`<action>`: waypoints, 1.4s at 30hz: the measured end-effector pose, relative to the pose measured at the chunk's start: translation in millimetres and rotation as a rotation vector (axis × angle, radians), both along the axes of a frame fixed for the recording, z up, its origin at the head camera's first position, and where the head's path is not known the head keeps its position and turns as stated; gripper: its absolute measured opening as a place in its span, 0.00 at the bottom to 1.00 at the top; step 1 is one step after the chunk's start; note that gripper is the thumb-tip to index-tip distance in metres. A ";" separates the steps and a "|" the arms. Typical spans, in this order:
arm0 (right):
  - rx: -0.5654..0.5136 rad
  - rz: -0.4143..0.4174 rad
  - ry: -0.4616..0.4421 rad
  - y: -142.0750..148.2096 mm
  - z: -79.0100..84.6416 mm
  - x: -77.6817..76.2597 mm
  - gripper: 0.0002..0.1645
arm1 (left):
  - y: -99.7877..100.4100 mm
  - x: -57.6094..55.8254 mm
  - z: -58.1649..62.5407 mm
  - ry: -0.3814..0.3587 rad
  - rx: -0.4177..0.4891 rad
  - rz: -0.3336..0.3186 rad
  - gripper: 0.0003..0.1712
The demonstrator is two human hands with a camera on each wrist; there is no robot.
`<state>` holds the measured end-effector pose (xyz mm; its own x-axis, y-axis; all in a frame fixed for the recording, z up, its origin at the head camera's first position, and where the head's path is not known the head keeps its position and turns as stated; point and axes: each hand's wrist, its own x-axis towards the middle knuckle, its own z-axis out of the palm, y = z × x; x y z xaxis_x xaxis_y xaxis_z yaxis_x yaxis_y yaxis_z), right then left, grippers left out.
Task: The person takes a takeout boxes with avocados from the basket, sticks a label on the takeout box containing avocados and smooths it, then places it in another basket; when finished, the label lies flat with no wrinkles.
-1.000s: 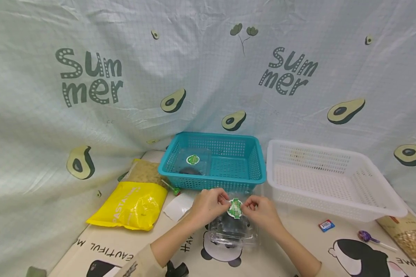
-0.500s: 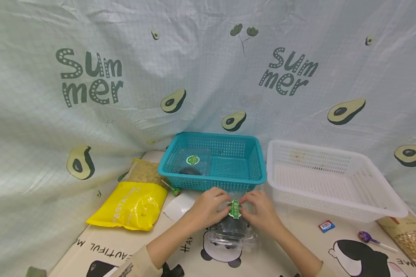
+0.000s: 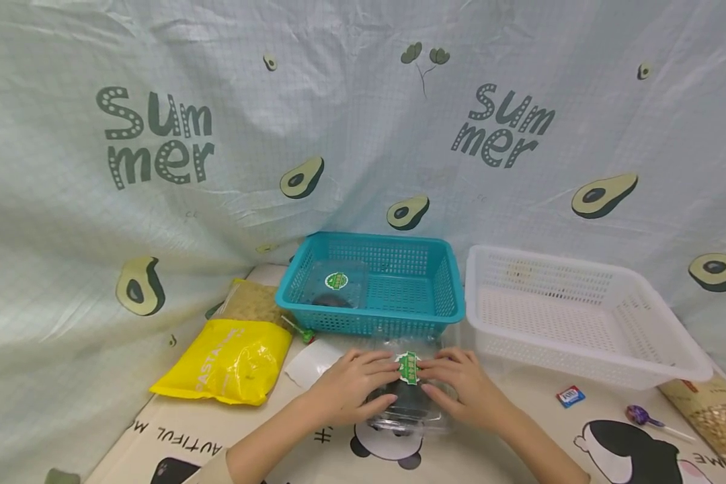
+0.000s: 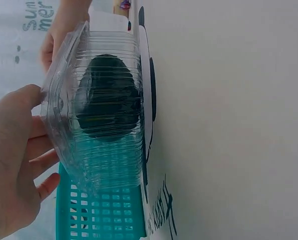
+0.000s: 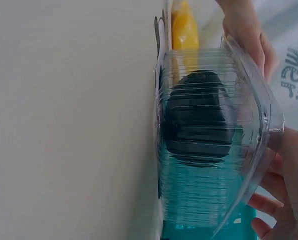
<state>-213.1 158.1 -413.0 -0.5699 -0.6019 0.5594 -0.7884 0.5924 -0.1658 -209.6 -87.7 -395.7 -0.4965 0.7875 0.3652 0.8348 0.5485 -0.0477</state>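
Note:
A clear plastic clamshell box (image 3: 402, 418) sits on the table before me, its lid down. Through its ribbed wall a dark, egg-shaped thing (image 4: 108, 97) shows inside. On top of the lid lies a round green-and-white sticker (image 3: 408, 368). My left hand (image 3: 353, 388) rests on the lid's left side, straight fingertips at the sticker's edge. From the other side my right hand (image 3: 467, 390) does the same, its fingers flat over the lid. In the right wrist view the right-hand fingers (image 5: 271, 185) spread along the lid's rim.
Behind the box stands a teal basket (image 3: 372, 316) holding a similar stickered clamshell box (image 3: 351, 289). A white basket (image 3: 581, 349) is to its right. Left are a yellow bag (image 3: 236, 356), white paper (image 3: 314, 359) and a green lollipop (image 3: 306, 334). A small candy (image 3: 571, 396) and purple lollipop (image 3: 638, 414) lie right.
Both hands have gone from pinching the sticker's edges to lying flat on the lid with fingers straightened. The sticker now lies on the lid.

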 end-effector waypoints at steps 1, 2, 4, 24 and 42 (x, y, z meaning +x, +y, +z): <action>-0.003 0.000 0.010 0.1 0.5 0.7 0.10 | -0.1 0.8 0.0 0.004 0.004 0.005 0.24; -0.003 0.000 0.019 0.0 1.1 1.4 0.10 | -0.3 1.7 0.3 0.002 0.006 0.009 0.24; 0.007 -0.007 0.030 0.6 2.7 3.5 0.15 | -1.0 4.3 1.0 -0.027 0.011 0.025 0.26; 0.088 -0.087 -0.107 19.0 11.0 51.4 0.46 | -15.9 49.5 4.7 -0.424 0.157 0.077 0.39; -0.057 -0.037 -0.170 13.1 109.6 -23.6 0.38 | -2.8 -25.7 99.8 -0.413 0.547 0.190 0.30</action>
<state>-236.6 171.3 -303.4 -0.6802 -0.5488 0.4860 -0.7241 0.6062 -0.3289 -235.3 -90.6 -295.9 -0.7900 0.4309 0.4361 0.6130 0.5409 0.5759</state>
